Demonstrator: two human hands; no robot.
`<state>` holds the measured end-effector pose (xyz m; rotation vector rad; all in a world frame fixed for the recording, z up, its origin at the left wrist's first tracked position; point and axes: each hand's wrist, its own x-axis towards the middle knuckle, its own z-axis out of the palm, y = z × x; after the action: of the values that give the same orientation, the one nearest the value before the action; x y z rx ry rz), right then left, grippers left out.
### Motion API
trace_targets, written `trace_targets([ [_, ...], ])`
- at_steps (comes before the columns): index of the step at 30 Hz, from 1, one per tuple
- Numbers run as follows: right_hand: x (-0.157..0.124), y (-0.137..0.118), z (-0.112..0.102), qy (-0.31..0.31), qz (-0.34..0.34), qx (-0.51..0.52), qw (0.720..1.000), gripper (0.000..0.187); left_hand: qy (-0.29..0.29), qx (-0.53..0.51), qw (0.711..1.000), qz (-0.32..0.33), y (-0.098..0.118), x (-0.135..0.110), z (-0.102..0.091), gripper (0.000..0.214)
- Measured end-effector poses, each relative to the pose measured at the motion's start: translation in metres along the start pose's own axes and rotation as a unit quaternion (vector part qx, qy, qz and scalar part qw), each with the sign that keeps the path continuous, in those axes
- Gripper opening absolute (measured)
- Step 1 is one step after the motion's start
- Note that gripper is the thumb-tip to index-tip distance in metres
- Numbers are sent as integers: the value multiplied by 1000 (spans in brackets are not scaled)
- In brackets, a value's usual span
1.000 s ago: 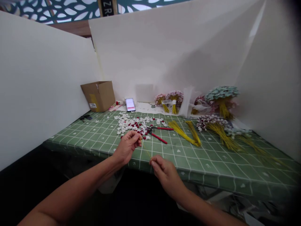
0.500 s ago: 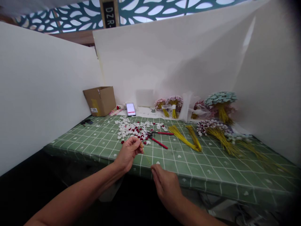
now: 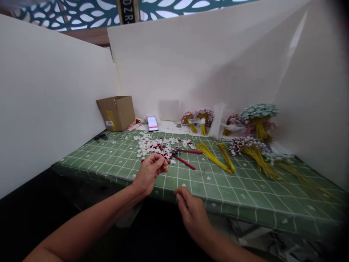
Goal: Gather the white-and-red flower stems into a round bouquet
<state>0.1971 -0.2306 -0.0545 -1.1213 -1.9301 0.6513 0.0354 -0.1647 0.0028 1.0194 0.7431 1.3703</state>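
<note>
I see the wire (image 3: 171, 179) slant from left hand (image 3: 151, 170) to right hand (image 3: 191, 204), both pinching it, by the desk's (image 3: 223, 189) near edge.

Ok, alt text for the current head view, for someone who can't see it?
A bare left hand and bare right hand hold a thin yellow strand between them, near the front edge of a green, white-gridded tablecloth. Beyond lie small white and dark-red pieces, open red-handled pliers and a bent bundle of yellow strands.
</note>
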Motion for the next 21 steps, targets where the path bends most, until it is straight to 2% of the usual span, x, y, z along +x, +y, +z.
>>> trace_targets([
  [5,0,1,0,-35,73,121,989,21,13,5,1000,9,1,2,-1,17],
  [10,2,1,-1,-30,29,48,998,19,10,18,1000,16,1,5,-4,19],
  [15,2,2,-2,-15,33,2,999,17,24,24,999,12,3,7,-4,17],
  [18,1,2,-3,-25,42,26,998,16,24,34,999,29,4,9,-7,16],
  [21,1,-1,-3,-49,61,111,991,17,28,8,999,27,4,11,-9,18],
])
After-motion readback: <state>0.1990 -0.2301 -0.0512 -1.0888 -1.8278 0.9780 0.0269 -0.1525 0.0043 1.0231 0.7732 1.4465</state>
